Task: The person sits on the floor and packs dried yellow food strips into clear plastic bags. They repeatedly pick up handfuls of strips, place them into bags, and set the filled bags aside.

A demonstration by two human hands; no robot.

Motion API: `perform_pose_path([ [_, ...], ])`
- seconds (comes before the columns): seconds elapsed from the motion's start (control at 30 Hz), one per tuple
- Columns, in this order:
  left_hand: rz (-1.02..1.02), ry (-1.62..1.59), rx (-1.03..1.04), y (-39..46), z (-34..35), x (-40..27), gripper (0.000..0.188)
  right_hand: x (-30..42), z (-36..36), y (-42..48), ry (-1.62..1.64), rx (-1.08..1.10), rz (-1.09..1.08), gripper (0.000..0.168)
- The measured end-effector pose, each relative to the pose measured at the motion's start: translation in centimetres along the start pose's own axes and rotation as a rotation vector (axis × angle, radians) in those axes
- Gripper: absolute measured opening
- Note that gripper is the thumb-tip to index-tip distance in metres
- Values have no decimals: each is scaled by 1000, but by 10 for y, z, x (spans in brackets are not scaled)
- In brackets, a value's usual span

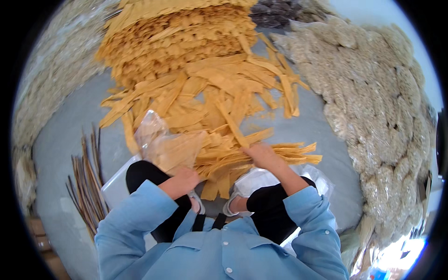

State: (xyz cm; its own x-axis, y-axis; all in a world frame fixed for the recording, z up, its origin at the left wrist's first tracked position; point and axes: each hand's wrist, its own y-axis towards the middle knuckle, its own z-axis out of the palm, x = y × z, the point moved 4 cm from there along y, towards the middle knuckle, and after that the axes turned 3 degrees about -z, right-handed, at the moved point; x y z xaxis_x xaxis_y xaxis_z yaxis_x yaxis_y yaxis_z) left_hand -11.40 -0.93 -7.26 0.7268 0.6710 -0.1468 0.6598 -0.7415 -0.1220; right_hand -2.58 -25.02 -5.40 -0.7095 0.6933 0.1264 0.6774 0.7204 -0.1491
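My right hand (263, 155) grips the near end of a flat, pale-orange strip (231, 122) that looks like dried sheet food. Beneath it lies a bundle of similar strips (297, 153), pointing to the right. My left hand (184, 182) is at the left end of the bundle, close under a clear plastic bag (171, 148); its fingers are blurred, so what it holds cannot be told. More loose strips (217, 82) spread over the grey floor ahead of me. A few short strip ends hang towards my feet.
A tall layered stack of orange strips (182, 38) stands ahead. Thin brown sticks (87, 178) lie at left beside a white tray (120, 178). Clear plastic bags (259, 180) lie by my right knee. Heaped bagged pale goods (378, 105) line the right side, and similar heaps (63, 56) the left.
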Motion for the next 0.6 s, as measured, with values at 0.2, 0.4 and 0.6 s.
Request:
perform_pose_path([
  [0.2, -64, -104, -86, -1, 0, -6, 14, 26, -3, 44, -194, 107, -64, 32],
  [0.4, 1, 36, -182, 1, 7, -7, 12, 55, 36, 98, -80, 12, -14, 29],
  [0.6, -101, 1, -182, 3, -12, -4, 11, 106, 76, 131, 228, -256, -302, 25],
])
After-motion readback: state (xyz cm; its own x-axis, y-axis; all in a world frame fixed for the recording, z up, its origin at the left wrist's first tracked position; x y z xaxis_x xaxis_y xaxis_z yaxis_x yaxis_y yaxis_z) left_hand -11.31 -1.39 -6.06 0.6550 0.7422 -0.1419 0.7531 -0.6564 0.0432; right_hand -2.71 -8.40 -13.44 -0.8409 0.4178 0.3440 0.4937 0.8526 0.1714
